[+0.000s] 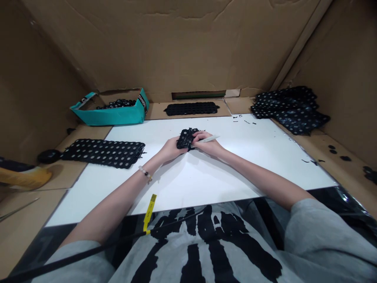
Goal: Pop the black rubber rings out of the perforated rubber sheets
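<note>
Over the middle of the white board (188,177), my left hand (170,151) is closed on a small black piece with round pale dots (185,138). Its outline is ragged, and its right side is partly hidden by fingers. My right hand (212,147) pinches a slim white pen-like tool (211,138), whose back end points right. The tool's tip is hidden at the dotted piece, so I cannot tell whether it touches. To the left, a larger black dotted sheet (103,152) lies across the board's edge.
A teal open box (110,117) with black dotted pieces stands back left. Another black dotted strip (191,108) lies at the back. More dotted sheets (290,108) are heaped back right. Black scraps (247,122) dot the board. A yellow container (26,177) and pointed metal tool (19,209) are left.
</note>
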`<state>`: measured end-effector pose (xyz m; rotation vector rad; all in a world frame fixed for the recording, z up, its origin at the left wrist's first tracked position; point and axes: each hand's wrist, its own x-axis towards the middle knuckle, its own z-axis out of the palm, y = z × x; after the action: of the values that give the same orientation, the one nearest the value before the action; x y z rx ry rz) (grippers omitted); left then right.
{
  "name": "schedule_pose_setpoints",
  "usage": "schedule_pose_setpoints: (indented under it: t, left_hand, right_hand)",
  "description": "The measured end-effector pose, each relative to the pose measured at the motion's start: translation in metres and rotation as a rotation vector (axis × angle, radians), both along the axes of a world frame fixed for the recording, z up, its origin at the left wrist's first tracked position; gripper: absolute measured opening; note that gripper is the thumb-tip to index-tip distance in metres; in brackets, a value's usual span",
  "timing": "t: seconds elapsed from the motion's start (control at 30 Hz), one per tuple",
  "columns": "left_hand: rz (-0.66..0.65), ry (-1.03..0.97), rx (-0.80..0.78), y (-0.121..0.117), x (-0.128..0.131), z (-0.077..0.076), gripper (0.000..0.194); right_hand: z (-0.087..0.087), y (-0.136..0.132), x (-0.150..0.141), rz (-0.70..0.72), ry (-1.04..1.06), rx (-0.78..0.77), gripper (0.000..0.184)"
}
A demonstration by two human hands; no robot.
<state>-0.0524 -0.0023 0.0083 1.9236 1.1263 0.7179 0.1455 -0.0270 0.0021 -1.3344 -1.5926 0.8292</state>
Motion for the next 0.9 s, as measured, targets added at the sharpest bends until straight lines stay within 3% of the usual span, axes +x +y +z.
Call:
schedule_pose_setpoints:
  t: [0.2, 0.43, 0.7, 0.8, 0.9]
  left_hand:
    - [0.084, -0.136, -0.185, 0.005, 0.002, -0.005, 0.045]
    - [0.129, -0.185, -0.279, 0.002, 0.004, 0.0, 0.042]
    - [0.181, -0.188, -0.396, 0.006, 0.002, 0.004, 0.032]
    - [0.156, -0.184, -0.385, 0.008, 0.0, 0.001, 0.033]
    - [0.099, -0.148, -0.277, 0.008, 0.0, 0.001, 0.037]
  right_hand:
    - [0.0, 0.001, 0.002, -0.011, 0.028, -0.012, 0.008]
    - [0.003, 0.0, 0.001, -0.009, 0.045, -0.036, 0.008]
    - [-0.011, -0.001, -0.004, 0.014, -0.08, 0.189, 0.008]
    - [-0.013, 0.0, -0.006, 0.034, -0.123, 0.239, 0.008]
    - [-0.012, 0.002, -0.003, 0.035, -0.139, 0.237, 0.009]
